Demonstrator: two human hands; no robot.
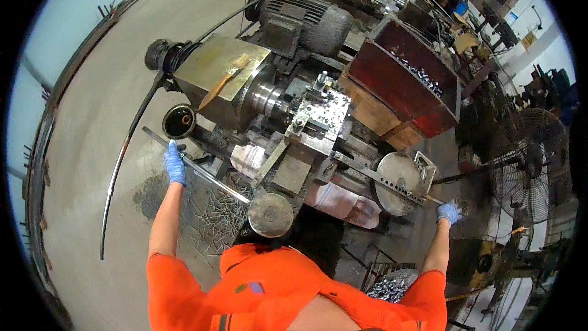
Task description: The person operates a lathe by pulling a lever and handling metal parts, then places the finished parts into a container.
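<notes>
At the front of a greasy metal lathe, my left hand, in a blue glove, is closed around a long metal lever. Just beyond it sits a round cup holding dark liquid. My right hand, also gloved in blue, is closed at the end of a perforated lever arm, by its thin handle. Between my arms are a round metal disc and the tool block, strewn with chips. The chuck faces that block. A wooden-handled brush lies on the headstock.
Behind the block stands a red bin with small metal parts inside. A ribbed motor sits at the back. Metal shavings cover the floor at left. A basket of shiny parts is near my right arm; a fan stands right.
</notes>
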